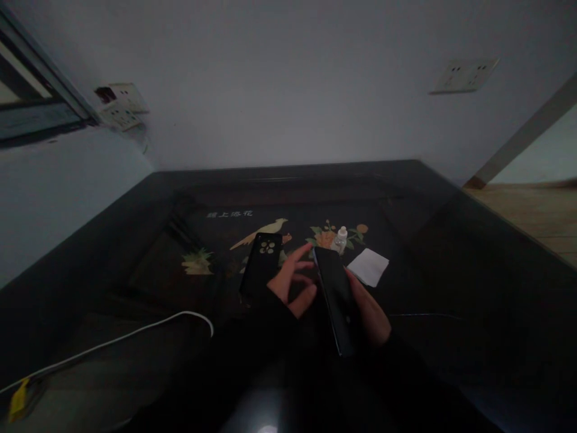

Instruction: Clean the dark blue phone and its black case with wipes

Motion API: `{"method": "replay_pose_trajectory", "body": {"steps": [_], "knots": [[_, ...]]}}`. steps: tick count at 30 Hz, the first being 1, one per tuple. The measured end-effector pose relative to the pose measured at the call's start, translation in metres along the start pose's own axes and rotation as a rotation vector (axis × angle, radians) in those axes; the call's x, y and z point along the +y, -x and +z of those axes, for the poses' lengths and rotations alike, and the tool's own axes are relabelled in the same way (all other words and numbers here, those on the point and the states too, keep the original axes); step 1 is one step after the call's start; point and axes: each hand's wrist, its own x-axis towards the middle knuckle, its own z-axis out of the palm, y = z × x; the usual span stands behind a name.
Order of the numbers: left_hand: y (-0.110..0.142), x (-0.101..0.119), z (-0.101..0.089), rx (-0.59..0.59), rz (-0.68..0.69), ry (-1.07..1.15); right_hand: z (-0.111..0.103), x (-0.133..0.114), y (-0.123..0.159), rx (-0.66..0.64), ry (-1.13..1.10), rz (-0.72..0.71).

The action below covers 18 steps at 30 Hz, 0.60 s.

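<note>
My right hand (pixel 370 313) is shut on a black smartphone (pixel 338 300), holding it by the right edge with the dark glass face up. My left hand (pixel 292 284) hovers beside the phone's left edge, fingers spread and holding nothing. Just left of that hand lies a black phone case (pixel 261 263) with a round camera cutout. Beyond the phone stand a small white dropper bottle (pixel 341 240) and a white square wipe (pixel 368 267), which lies flat on the table. The phone's top end is close to the bottle.
The black lacquer table (pixel 419 240) has an inlaid bird and flowers. A white cable (pixel 135 337) with a yellow tag (pixel 18 400) runs across its left part. Wall sockets (pixel 464 75) sit above, a window is at far left, and a wooden floor (pixel 532 210) shows at right.
</note>
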Motion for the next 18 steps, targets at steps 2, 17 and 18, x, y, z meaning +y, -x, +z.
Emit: {"method": "replay_pose_trajectory", "body": {"steps": [2, 17, 18], "knots": [[-0.019, -0.009, -0.026, 0.097, 0.041, -0.437, -0.004, -0.006, -0.003, -0.037, -0.051, 0.054], [-0.066, -0.088, -0.08, 0.265, -0.375, -0.844, -0.011, -0.011, -0.008, 0.008, -0.106, 0.082], [-0.066, -0.09, -0.081, 0.275, -0.382, -0.784, -0.012, -0.011, -0.008, 0.023, -0.082, 0.072]]}}
